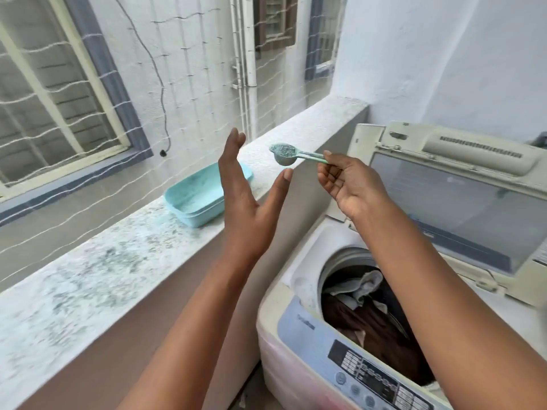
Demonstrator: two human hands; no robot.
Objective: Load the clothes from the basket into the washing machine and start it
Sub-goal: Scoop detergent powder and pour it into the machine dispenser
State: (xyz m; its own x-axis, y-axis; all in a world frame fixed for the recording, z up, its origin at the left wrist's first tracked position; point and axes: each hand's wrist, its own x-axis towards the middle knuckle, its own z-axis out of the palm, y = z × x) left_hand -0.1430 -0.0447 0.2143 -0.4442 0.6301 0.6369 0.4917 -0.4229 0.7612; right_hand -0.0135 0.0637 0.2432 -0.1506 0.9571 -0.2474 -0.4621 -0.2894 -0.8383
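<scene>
My right hand [352, 184] pinches the handle of a small teal scoop [285, 153] heaped with blue-grey detergent powder, held in the air above the ledge beside the machine. My left hand [245, 202] is open, fingers spread, cupped just below and left of the scoop, touching nothing. The top-loading washing machine [296, 306] stands at the lower right with its lid [461, 202] raised. Dark brown and grey clothes [373, 318] lie in the drum. The control panel [381, 380] runs along the machine's near edge. No basket is visible.
A teal plastic tub [192, 202] with powder in it sits open on the speckled stone ledge [103, 276], left of my left hand. Netting [183, 84] closes the gap above the ledge; a wall with windows lies beyond. A white wall stands behind the machine.
</scene>
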